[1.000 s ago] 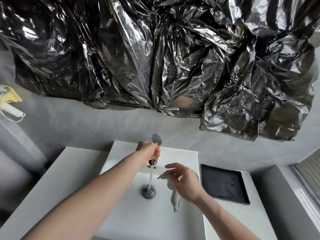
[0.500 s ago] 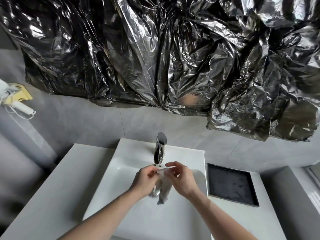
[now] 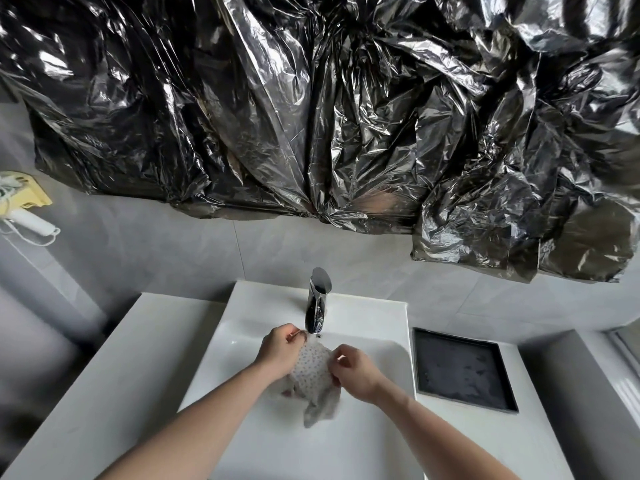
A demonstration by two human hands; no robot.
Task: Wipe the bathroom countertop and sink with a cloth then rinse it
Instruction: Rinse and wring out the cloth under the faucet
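The fingers of the left hand are curled and pinch the top left edge of the cloth. The fingers of the right hand are curled too and pinch its right edge. The two hands hold the cloth spread out between them, just under the mouth of the tap. The cloth is over the middle of the sink.

The cloth is thin and soft, pale with lots of tiny dots. Its top part is pulled flat. The rest hangs down in a crumpled, floppy tail that points toward the person, so the cloth runs long from the tap end down to the near end.

The sink is white, smooth and shaped like a box with straight sides. It sits in a white desk that is flat and shiny. The tap is shiny metal, tall and round, and leans forward over the sink.

On the desk to the right of the sink lies a black square tray with a low rim. It looks wet or speckled inside.

The wall behind is made of big grey tiles. Above it hangs a wide sheet of black plastic, all crinkly and shiny. On the far left of the wall is a yellow thing with a white handle and cord below it.
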